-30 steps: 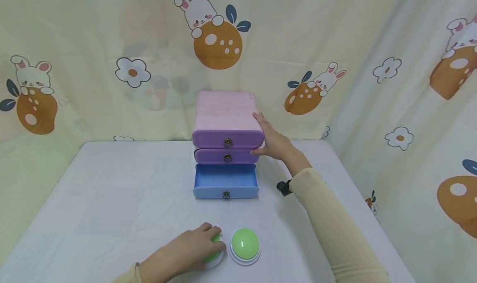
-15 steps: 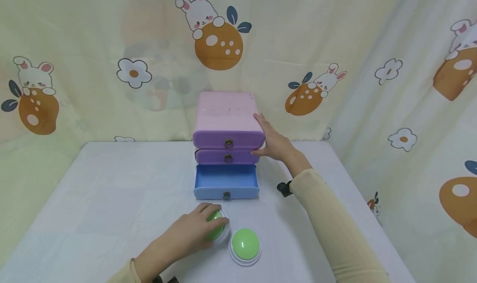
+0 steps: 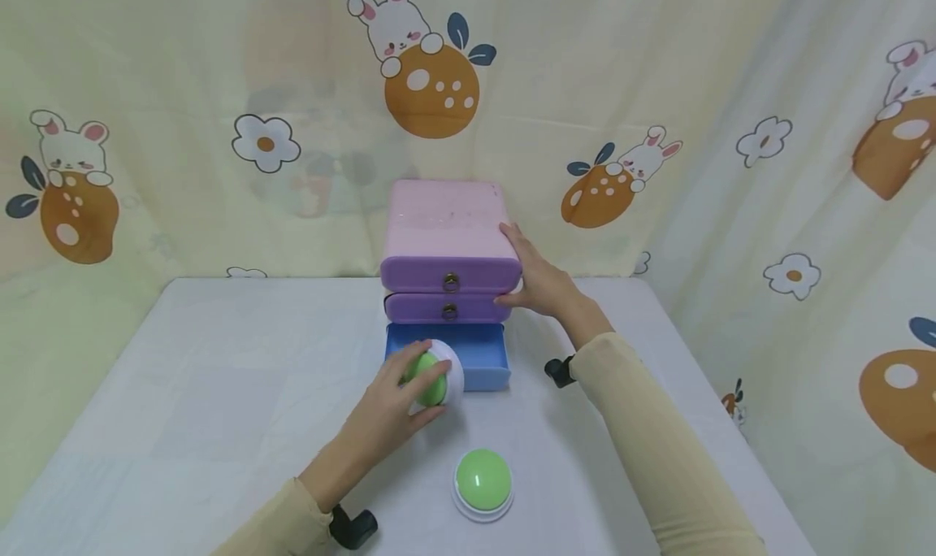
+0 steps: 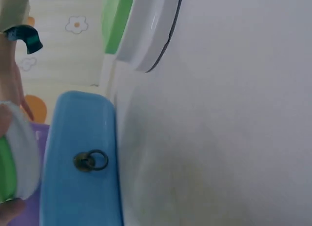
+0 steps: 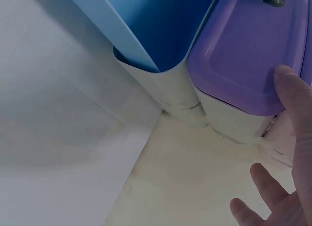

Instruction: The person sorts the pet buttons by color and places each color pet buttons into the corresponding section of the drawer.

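Observation:
A small drawer unit (image 3: 448, 219) stands at the back of the table, with a pink top and two closed purple drawers. Its lowest, blue drawer (image 3: 487, 380) is pulled out. My left hand (image 3: 380, 414) grips a round push button (image 3: 454, 373) with a green dome and white base, tilted on its side, in front of and partly over that drawer. Against the unit's right side rests my right hand (image 3: 544, 286), its thumb touching the purple middle drawer (image 5: 243, 65); the other fingers are extended. Another green push button (image 3: 483, 480) sits upright on the table nearer me.
The white-covered table (image 3: 219, 401) meets a patterned curtain (image 3: 307, 68) at the back and right. A ring handle (image 4: 87, 161) sticks out from the blue drawer's front. Dark wrist mounts (image 3: 354, 528) are worn on both forearms.
My left hand has lifted the push button off the table and carried it forward to the blue drawer, tipping it sideways. My right hand keeps its place on the drawer unit.

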`<state>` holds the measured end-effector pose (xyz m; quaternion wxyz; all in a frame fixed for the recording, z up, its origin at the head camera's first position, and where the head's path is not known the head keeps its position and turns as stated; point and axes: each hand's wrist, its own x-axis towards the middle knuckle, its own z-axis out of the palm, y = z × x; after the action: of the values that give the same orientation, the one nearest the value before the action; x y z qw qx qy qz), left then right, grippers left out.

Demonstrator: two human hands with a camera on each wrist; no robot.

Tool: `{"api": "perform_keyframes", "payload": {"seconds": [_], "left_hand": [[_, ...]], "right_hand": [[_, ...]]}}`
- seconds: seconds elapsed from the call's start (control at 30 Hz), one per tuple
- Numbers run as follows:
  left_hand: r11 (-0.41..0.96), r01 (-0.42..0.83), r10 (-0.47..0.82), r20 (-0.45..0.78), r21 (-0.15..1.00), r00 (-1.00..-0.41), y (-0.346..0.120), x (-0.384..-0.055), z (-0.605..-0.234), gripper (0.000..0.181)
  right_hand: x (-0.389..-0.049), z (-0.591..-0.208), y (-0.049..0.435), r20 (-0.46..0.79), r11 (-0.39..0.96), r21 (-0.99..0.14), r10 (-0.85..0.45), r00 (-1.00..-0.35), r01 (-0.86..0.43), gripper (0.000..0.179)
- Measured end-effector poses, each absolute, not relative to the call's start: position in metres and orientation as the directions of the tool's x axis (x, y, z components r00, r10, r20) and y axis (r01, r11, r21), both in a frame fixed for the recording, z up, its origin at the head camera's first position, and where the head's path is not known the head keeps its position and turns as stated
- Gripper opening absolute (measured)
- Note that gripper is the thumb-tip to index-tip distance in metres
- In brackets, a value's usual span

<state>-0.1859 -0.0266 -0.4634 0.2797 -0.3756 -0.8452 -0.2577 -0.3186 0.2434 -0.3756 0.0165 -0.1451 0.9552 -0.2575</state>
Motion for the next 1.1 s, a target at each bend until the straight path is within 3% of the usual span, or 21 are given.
{"api": "perform_keyframes", "payload": {"seconds": [0.4, 0.83, 1.1], "left_hand": [[0.541, 0.742, 0.211, 0.791, 0.395, -0.575, -0.002, -0.224, -0.477, 0.062], [0.581, 0.706, 0.196, 0.773, 0.404, -0.604, 0.001, -0.233, -0.495, 0.062], [0.634, 0.690, 0.245, 0.756, 0.349, -0.607, -0.002, -0.234, -0.498, 0.060]], "right_hand": [[-0.321, -0.379, 0.245, 0.056, 0.820, -0.496, -0.299, -0.952, -0.287, 0.122], [-0.322, -0.379, 0.246, 0.059, 0.832, -0.473, -0.299, -0.952, -0.290, 0.123], [-0.322, -0.378, 0.246, 0.063, 0.830, -0.469, -0.308, -0.949, -0.301, 0.123]]}}
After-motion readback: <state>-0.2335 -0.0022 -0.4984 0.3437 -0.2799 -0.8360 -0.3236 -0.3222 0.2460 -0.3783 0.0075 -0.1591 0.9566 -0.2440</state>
